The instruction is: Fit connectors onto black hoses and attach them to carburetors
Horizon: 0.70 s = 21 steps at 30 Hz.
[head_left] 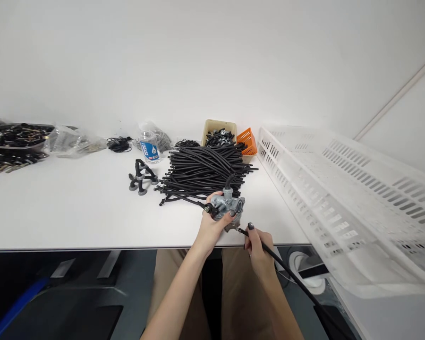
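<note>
My left hand is wrapped round a grey metal carburetor, held just above the table's front edge. A short black rubber boot stands up from its top, and a black part with a thin hose sticks out on its left side. In a pinch, my right hand grips a long black rubber hose close to its end. That hose end meets a small fitting low on the carburetor; whether it is pushed on I cannot tell. The rest of the hose trails down to the right, past my forearm.
Behind the carburetor lies a large pile of black hoses. Further back are a beige bin of small parts, an orange basket and a clear bottle. Black rubber boots stand left; a white perforated crate occupies the right.
</note>
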Tool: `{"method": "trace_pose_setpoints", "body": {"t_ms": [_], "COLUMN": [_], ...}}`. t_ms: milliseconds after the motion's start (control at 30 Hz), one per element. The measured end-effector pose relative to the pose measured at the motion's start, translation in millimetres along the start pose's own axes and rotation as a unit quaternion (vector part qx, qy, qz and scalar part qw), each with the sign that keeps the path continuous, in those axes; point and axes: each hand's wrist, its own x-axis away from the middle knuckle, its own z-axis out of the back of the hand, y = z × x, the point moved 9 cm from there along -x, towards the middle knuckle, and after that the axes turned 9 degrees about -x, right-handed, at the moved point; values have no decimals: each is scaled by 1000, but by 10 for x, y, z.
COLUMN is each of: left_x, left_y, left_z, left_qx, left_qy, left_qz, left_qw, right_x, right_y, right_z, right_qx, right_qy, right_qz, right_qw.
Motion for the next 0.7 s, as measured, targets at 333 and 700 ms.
{"method": "trace_pose_setpoints", "body": {"t_ms": [333,700], "left_x": [-2,-23], "left_y": [104,-14], "left_z": [15,56], "left_qx": [-31,56], "left_qy": [8,26], "left_qz": [-34,3], "left_qw": [999,998], "right_x": [-75,-29], "right_y": [83,97], "right_z": [-69,-197], "right_qx": [83,99], "right_qy": [-5,-56], "right_qz": [-27,-18], "right_qw": [996,993]}}
